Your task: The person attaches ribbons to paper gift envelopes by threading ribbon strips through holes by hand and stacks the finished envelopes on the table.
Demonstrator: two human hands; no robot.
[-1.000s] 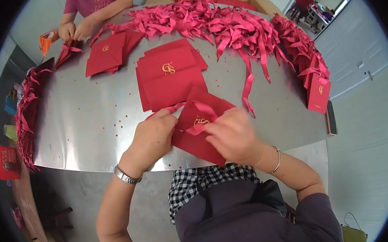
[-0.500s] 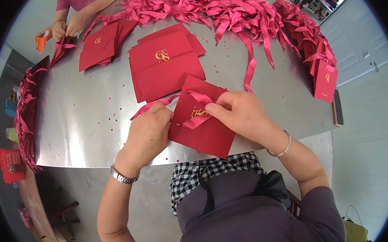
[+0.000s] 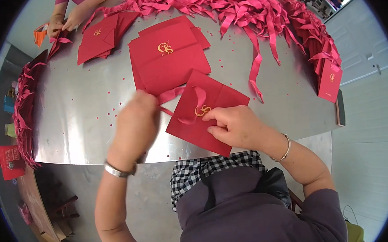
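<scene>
A flat red paper bag [image 3: 218,99] with a gold emblem lies tilted in front of me near the table's close edge. A pink ribbon [image 3: 200,96] loops through its face, and its loose tail runs from the bag's left side toward my left hand [image 3: 136,127]. That hand is a closed fist, smeared by motion, with the tail leading into it. My right hand [image 3: 237,126] grips the bag at its lower right, finger and thumb bent over the emblem side. Beyond the bag sits a stack of similar flat red bags [image 3: 172,62].
Pink ribbons [image 3: 249,9] lie heaped along the far edge of the metal table [image 3: 81,124]. Ribboned bags stand in rows at the right [image 3: 321,49] and left [image 3: 27,110]. Another person's hands [image 3: 68,22] work at the far left beside more bags [image 3: 100,40]. Red paper dots are scattered about.
My left hand has pulled away left and up from the bag, drawing the ribbon tail out. My right thumb and finger have let go of the ribbon loop and moved down onto the bag.
</scene>
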